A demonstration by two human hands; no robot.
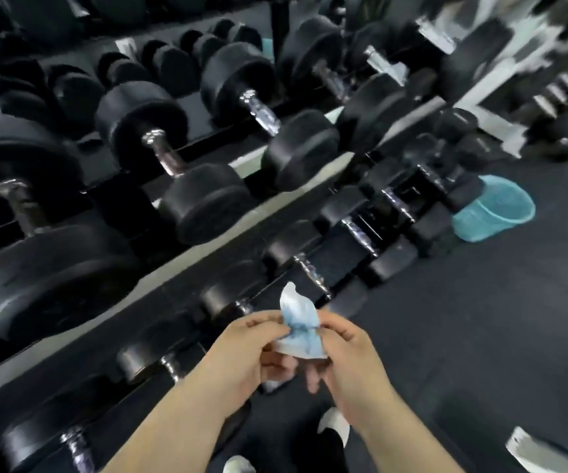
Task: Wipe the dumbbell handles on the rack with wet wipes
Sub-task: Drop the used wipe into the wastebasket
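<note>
Reaches in from the bottom edge with both forearms bare, bringing the left hand [241, 349] and the right hand [350, 363] close together just off the front edge of the lower shelf of the rack [207, 249]. Pinches a crumpled white-and-blue wipe [301, 322] between the two: left thumb and forefinger curled onto its left side, right thumb and forefinger curled onto its right side, remaining fingers bent loosely underneath. Holds the wipe upright, one twisted end poking up above the fingertips, clear of every dumbbell.

Touches no handle. Has the nearest shiny handle [309, 271] of the lower shelf just beyond the wipe, among a row of small black dumbbells running along that shelf toward the far end. Faces much larger black dumbbells on the shelf above, one dull handle [168, 158] among them, all badly blurred.

Shows a teal mesh basket [494, 213] on the dark floor at the far end of the lower shelf, just beside the last small dumbbells; cannot tell what lies inside it.

Shows a white shoe [335, 425] on the floor below the right wrist.
</note>
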